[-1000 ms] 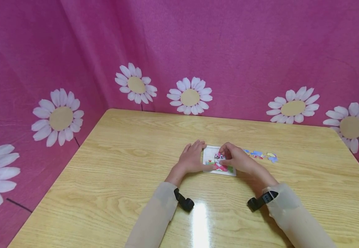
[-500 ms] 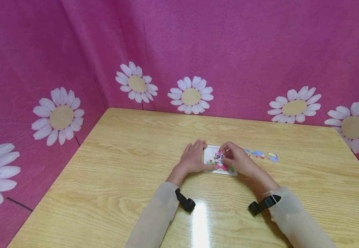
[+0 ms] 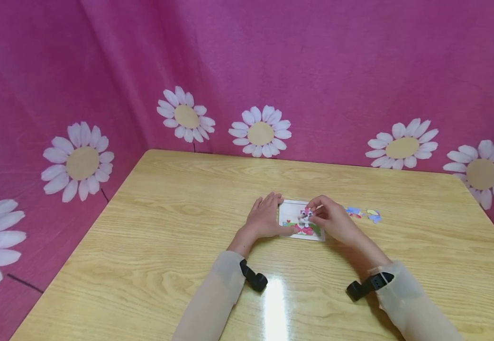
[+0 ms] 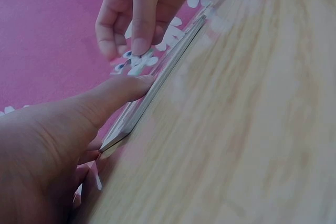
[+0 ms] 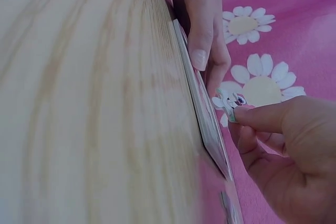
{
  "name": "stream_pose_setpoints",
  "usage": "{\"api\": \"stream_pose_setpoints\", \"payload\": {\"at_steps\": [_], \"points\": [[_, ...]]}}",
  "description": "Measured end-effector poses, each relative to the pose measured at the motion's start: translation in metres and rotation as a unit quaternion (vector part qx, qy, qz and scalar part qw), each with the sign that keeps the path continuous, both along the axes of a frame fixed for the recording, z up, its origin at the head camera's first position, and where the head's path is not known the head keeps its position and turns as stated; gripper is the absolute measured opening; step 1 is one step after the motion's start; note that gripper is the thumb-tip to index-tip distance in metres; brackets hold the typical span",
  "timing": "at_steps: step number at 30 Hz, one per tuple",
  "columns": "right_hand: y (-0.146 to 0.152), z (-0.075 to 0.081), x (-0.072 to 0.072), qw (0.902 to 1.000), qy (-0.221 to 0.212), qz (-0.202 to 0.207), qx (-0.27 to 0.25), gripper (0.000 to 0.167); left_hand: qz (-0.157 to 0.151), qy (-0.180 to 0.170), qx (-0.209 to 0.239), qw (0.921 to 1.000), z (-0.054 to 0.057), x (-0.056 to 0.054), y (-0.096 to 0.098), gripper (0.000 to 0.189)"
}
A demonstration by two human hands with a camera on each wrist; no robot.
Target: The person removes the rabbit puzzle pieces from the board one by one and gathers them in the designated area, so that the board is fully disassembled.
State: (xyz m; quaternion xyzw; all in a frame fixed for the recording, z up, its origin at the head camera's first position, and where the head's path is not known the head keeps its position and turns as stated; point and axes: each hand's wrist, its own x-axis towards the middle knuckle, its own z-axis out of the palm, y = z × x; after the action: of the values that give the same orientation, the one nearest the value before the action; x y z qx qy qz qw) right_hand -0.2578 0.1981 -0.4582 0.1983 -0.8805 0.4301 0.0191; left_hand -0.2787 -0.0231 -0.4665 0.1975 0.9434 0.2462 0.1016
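Observation:
A puzzle board with a white border lies on the table, its lower part showing a pink and green picture. My left hand rests along its left side, fingers fairly straight toward the far left corner. In the left wrist view, the left thumb presses on the board near its close edge. My right hand pinches a puzzle piece with a big-eyed animal face between thumb and forefinger. The right wrist view shows this piece tilted and held just above the board.
Loose blue puzzle pieces lie right of the board, with a blue and yellow one farther right. The wooden table meets a pink cloth with printed daisies at its back and left sides.
My right hand has shifted slightly right and drawn the face piece up from the picture, tilting it. The left hand stays at the board's left side.

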Motion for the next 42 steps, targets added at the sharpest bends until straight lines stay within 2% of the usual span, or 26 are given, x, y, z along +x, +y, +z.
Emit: {"api": "stream_pose_setpoints", "payload": {"at_steps": [13,24,34,42], "points": [[0.022,-0.003,0.006,0.9997,-0.009,-0.012,-0.018,0.023,-0.002,0.003,0.001,1.0000,-0.003,0.000,-0.001,0.099],[0.040,-0.004,0.013,0.9991,0.007,-0.018,-0.038,0.024,-0.005,0.004,0.010,0.9999,-0.003,0.000,-0.002,0.098],[0.060,-0.006,0.019,0.9984,0.024,-0.028,-0.042,0.024,-0.001,0.002,0.009,1.0000,-0.003,0.000,-0.001,0.100],[0.078,-0.005,0.024,0.9984,0.030,-0.041,-0.025,0.025,-0.005,0.003,0.017,0.9998,-0.001,0.000,-0.001,0.099]]}}
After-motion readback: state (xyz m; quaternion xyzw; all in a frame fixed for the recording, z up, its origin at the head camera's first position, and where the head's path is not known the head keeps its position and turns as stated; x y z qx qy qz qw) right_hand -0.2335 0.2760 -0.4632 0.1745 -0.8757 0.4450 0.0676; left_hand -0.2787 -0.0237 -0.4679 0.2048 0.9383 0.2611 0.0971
